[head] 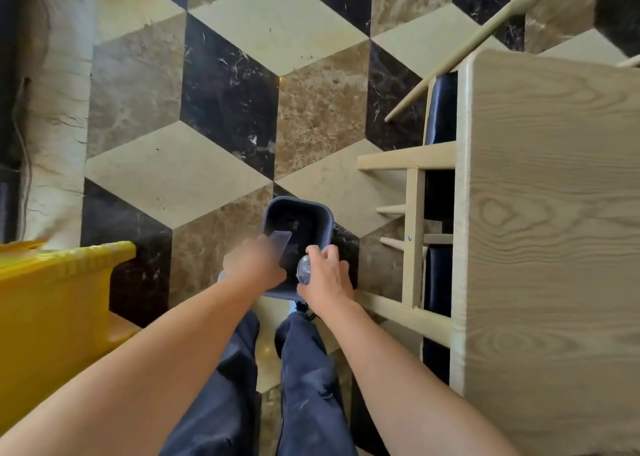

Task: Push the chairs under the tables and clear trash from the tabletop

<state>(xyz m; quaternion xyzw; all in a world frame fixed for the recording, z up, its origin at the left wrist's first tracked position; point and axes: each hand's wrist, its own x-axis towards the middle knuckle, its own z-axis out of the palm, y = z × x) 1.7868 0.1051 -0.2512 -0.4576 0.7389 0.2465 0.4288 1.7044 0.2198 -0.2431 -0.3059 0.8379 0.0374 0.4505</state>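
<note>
Dropping trash into a bin is judged to be the step in hand, with both pieces held over the opening and not yet let go.

The cube-patterned marble floor (221,85) gives wide open room to the far side and the left. The right side is closed off by the light wooden table (554,213), whose rounded near-left edge stands just beside the right forearm. No trash is seen on the part of the tabletop in view. A yellow plastic container (52,300) bounds the near left, close to the left arm.

The wooden chairs (414,213) are seen tucked against the table's left edge, their dark seat cushions (440,109) mostly under the top, so that part of the task looks done here. Their rails and legs project toward the bin.

The small dark waste bin (298,200) stands on the floor just ahead of the feet, between the yellow container and the chairs.

The left hand (254,265) is blurred; a clear plastic sheet (282,244) appears pinched in it and juts over the bin's inside. The right hand (325,275) is curled round a crumpled clear wrapper (304,268) at the bin's near right rim.

Next, both grips need only be loosened over the opening. The wrapper should first be carried a little inward, since it sits close to the rim.
</note>
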